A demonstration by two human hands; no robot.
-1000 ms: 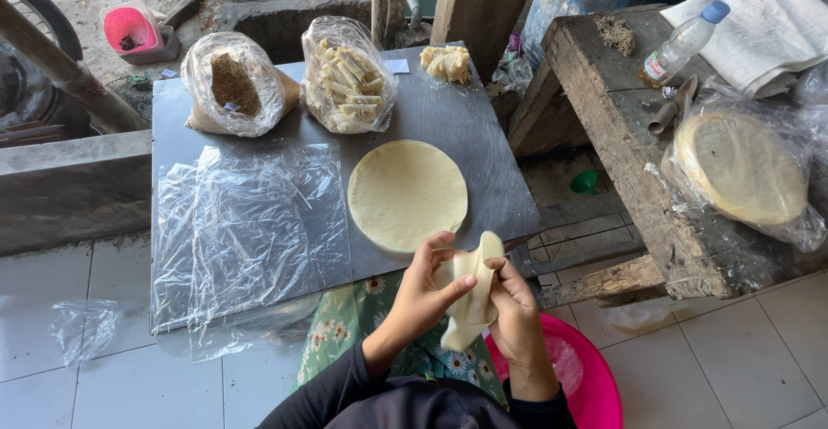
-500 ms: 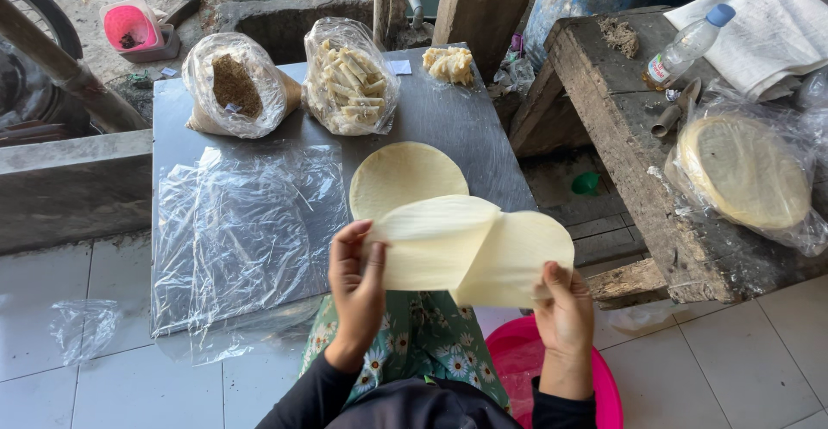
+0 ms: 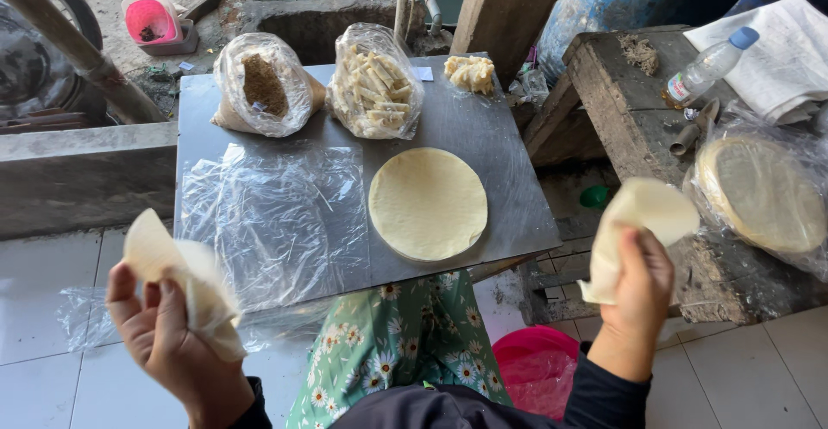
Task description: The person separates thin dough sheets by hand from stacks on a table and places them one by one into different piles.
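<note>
I logged the left hand (image 3: 168, 334) pinching one limp wrapper (image 3: 185, 278) and the right hand (image 3: 638, 295) pinching another wrapper sheet (image 3: 638, 222), both held apart off the bench (image 3: 509, 149). Risk: thin sheets could tear or fold onto themselves if gripped unevenly. Bags: brown filling bag (image 3: 263, 88), bag of rolls (image 3: 375, 84).
</note>
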